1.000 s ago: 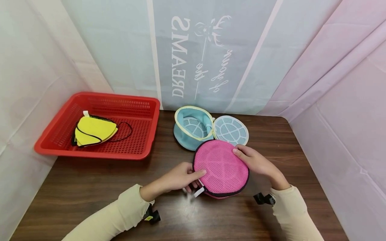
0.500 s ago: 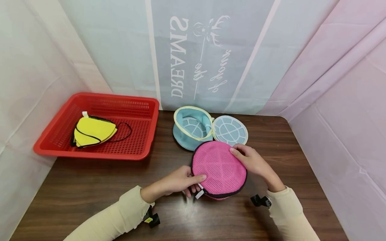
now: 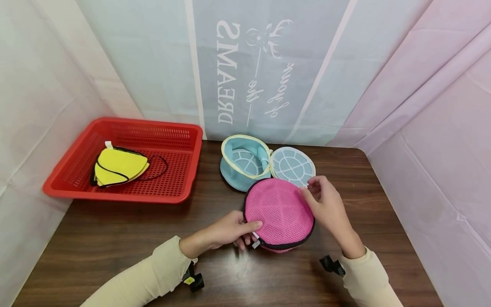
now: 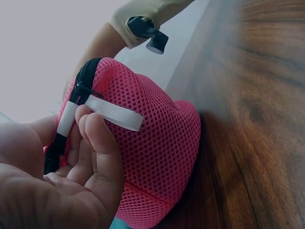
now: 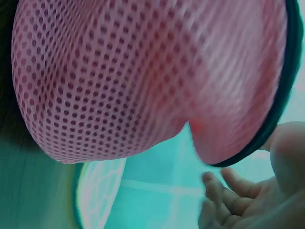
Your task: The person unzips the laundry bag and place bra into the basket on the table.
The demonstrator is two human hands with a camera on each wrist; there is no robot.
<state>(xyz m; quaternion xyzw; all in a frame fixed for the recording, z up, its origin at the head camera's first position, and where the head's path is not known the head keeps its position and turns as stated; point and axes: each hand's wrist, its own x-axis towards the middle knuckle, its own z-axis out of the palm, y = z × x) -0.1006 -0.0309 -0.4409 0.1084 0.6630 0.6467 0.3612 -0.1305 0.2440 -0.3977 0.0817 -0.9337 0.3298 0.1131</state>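
Near centre, left hand (image 3: 230, 229) pinches covered, round pink mesh pouch (image 3: 281, 213); right hand (image 3: 327, 204) hovers loose-fingered alongside; far, round blue mesh pouch (image 3: 241, 183) stands uncovered.

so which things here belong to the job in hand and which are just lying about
In the job:
pink mesh bag, zipper edge held
left hand, gripping it
right hand, at its right edge

Apparently just lying about:
blue mesh bag, open, behind the pink one
red basket
yellow folded item, inside the basket
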